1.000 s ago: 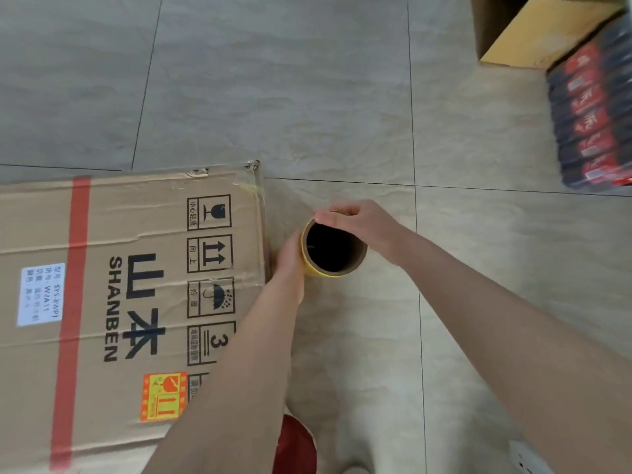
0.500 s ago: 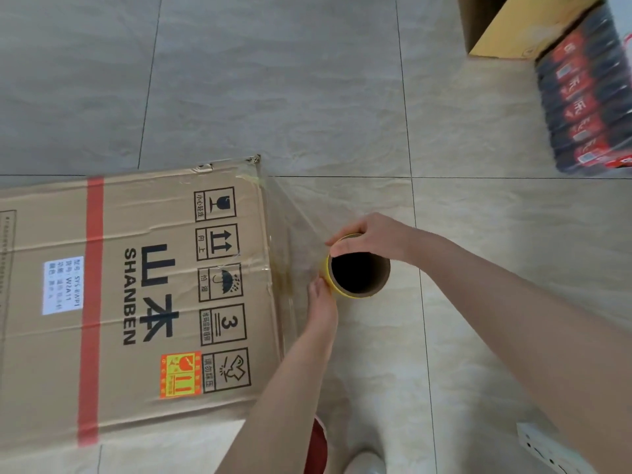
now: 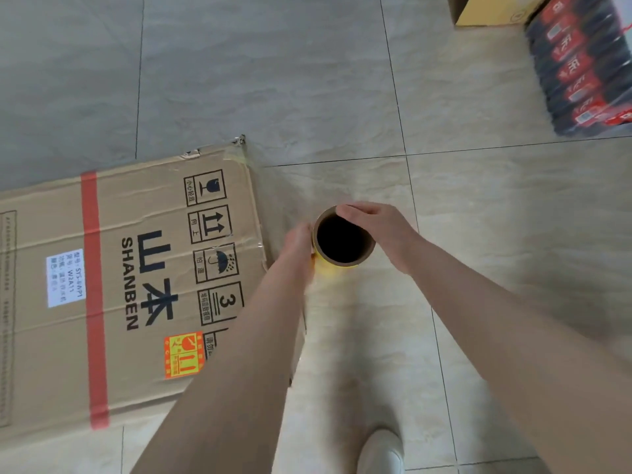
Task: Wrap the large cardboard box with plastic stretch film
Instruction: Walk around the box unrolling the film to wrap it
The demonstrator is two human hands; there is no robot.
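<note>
1. Judged as the paying-out step, early in the wrap: found a clear film sheet (image 3: 290,200) stretched from the far right corner of the large cardboard box (image 3: 130,285) across to the stretch film roll (image 3: 342,265), with the printed top face largely bare of film
2. Found the box flat on the tiled floor (image 3: 273,80), at the left of the view, its right edge just beside the roll; saw the roll upright and end-on, hollow core open to the camera
3. Hooked the right hand (image 3: 372,227) over the roll's far rim, fingers curled onto the edge in a grasp, forearm reaching in from the lower right
4. Set the left hand (image 3: 299,239) against the roll's left side, touching it, forearm crossing the box's near right corner; hid the fingers behind the hand, so could not tell whether curled round the roll or merely pressed flat
5. Called next, by judgement, for carrying the roll round the box under a steady pull, letting the core turn between both hands, with the film taut and level against the cardboard edge; risked slack or a tear at the ragged far corner
6. Noted apart from the work: one pale shoe (image 3: 379,453) at the bottom edge, a second carton (image 3: 485,12) and a wrapped pack of dark, red-labelled containers (image 3: 581,63) well apart at the upper right
</note>
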